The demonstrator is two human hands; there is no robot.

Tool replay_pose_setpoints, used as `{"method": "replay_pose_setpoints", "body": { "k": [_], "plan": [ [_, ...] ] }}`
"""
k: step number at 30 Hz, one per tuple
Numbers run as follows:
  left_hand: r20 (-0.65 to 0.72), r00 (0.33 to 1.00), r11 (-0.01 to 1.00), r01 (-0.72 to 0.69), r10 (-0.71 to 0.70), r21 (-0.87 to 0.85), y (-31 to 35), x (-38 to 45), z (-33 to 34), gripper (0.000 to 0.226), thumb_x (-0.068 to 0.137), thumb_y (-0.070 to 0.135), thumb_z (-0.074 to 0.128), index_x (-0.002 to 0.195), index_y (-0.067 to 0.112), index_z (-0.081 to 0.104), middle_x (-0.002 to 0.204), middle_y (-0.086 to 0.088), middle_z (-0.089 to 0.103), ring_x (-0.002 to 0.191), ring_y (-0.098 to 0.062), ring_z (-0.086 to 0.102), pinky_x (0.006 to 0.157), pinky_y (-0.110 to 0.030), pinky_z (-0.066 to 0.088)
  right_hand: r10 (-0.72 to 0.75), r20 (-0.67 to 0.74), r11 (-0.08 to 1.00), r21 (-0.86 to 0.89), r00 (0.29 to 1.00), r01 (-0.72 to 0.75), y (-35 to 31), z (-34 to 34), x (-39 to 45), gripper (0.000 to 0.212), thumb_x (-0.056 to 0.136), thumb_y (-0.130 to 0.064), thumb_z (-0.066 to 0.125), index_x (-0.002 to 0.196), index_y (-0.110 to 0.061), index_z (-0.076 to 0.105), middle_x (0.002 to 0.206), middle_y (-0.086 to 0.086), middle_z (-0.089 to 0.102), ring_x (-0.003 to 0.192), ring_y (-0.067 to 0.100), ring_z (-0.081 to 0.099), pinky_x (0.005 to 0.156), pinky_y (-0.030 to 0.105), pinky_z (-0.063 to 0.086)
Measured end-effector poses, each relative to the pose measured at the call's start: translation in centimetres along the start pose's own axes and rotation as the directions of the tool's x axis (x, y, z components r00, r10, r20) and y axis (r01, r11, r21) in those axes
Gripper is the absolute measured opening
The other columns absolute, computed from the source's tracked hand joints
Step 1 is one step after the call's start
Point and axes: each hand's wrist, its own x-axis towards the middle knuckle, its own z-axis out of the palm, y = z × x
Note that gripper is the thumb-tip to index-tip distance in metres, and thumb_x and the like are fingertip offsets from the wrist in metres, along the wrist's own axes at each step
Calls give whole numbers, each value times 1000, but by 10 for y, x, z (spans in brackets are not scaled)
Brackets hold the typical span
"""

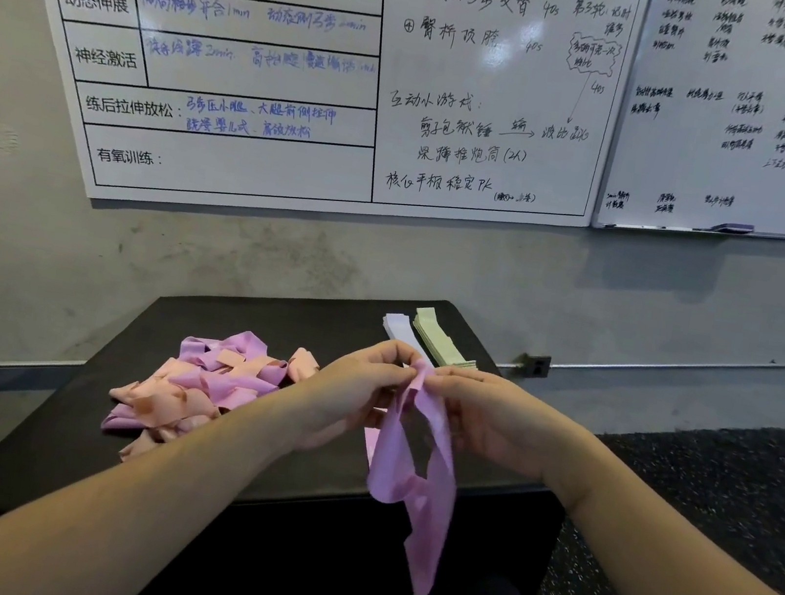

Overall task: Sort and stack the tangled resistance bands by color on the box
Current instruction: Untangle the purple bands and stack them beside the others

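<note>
Pink band [426,462]: limp, twisted (blurred) | left hand [354,394], right hand [480,414]: each grip pinching its top

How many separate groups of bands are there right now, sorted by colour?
Pink and peach tangled pile: 1, on the left of the box
Green stack: 1, at the far right corner
Pale lavender stack: 1, just left of the green one
Pink band held up by left hand and right hand: 1
Total: 4 groups. Single bands in the pile are too tangled to count.
</note>
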Motion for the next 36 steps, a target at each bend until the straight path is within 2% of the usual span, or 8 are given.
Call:
{"method": "replay_pose_setpoints", "body": {
  "k": [3,11,15,18,22,27,32,36],
  "plan": [
    [-70,998,1000,-8,7,-19,-3,1,-3,17,99,18,63,115,17,59,86,-6,67,72,-16,60,70,-32,49,-61,-66,998,31,996,63,1,2,2,8,80,-19,74,85,-13,73,89,12,72,76,21,69,70,30,57],
    [-302,903,945,-247,304,212,-17,2,-4,17,94,5,67,97,20,72,90,5,74,88,-9,67,83,-27,56,-243,-227,967,13,943,253,0,5,9,22,76,-25,78,94,-13,81,99,15,73,94,27,67,91,46,54],
    [-300,927,975,-207,223,85,-17,0,0,33,98,38,50,104,21,77,105,2,76,106,-16,68,96,-42,54,-298,-303,954,-60,905,294,1,3,11,22,83,-25,77,101,-12,79,109,17,72,99,25,66,94,49,53],
    [-272,943,981,-170,190,96,-20,3,4,37,94,54,62,107,23,77,106,3,77,109,-15,69,94,-37,56,-343,-311,939,-134,886,317,3,3,14,15,90,-22,74,101,-14,79,105,14,73,99,25,67,87,43,54],
    [-321,911,965,-250,260,74,-21,5,11,14,100,23,63,104,18,75,93,4,77,93,-8,71,79,-23,58,-385,-278,919,-198,880,340,10,1,15,14,94,-21,71,105,-13,74,104,17,73,103,35,69,86,47,58],
    [-411,880,965,-262,238,-2,-21,12,16,12,99,21,64,95,26,75,84,8,73,82,-9,66,68,-27,54,-407,-297,897,-308,864,317,36,1,17,28,87,-19,79,106,-12,60,84,4,67,78,15,64,73,32,55],
    [-449,876,953,-264,174,-146,-17,19,14,16,98,30,66,85,32,75,93,-3,70,88,-17,63,62,-31,53,-304,-172,878,-432,937,206,78,-2,10,22,83,-25,83,96,-16,68,86,-7,71,81,8,66,78,26,53],
    [-532,819,958,-282,214,-48,-18,23,10,17,102,33,59,86,29,65,83,0,61,79,-15,53,61,-27,47,-316,-193,875,-438,929,206,94,2,3,61,86,-58,68,85,3,63,75,1,52,72,12,49,69,33,39]
  ]
}}
